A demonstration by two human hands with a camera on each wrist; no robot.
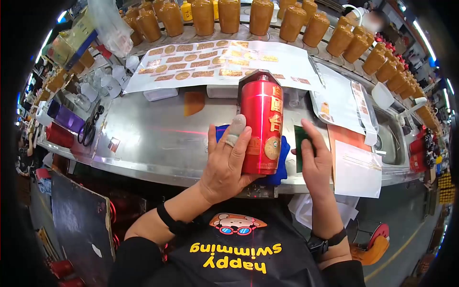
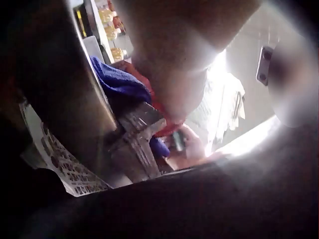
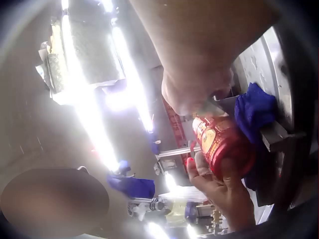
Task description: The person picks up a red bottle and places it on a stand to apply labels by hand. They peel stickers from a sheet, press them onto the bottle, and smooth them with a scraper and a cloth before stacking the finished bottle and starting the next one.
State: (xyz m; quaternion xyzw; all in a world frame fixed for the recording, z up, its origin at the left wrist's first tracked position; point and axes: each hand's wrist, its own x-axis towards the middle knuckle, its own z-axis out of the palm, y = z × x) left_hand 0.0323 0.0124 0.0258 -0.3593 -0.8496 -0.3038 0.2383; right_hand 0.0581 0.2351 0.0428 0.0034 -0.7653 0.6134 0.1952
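A red bottle (image 1: pixel 261 126) with gold characters stands on the metal bench, also visible in the right wrist view as a red bottle (image 3: pixel 222 147). My left hand (image 1: pixel 222 165) grips its left side, thumb low at the base, one finger wearing a pale cover. To the right of the bottle, my right hand (image 1: pixel 315 160) pinches a thin dark green card (image 1: pixel 300 160) between thumb and fingers, apart from the bottle. A blue cloth (image 1: pixel 283 162) lies behind and beside the bottle's base. In the left wrist view the bottle is largely hidden.
Printed sheets of gold labels (image 1: pixel 191 62) lie behind the bottle. Brown bottles (image 1: pixel 229 16) line the back. Black scissors (image 1: pixel 89 126) and small clear bottles are at left. White paper (image 1: pixel 358 167) lies near the front right edge, with a sink (image 1: pixel 389 143) beyond.
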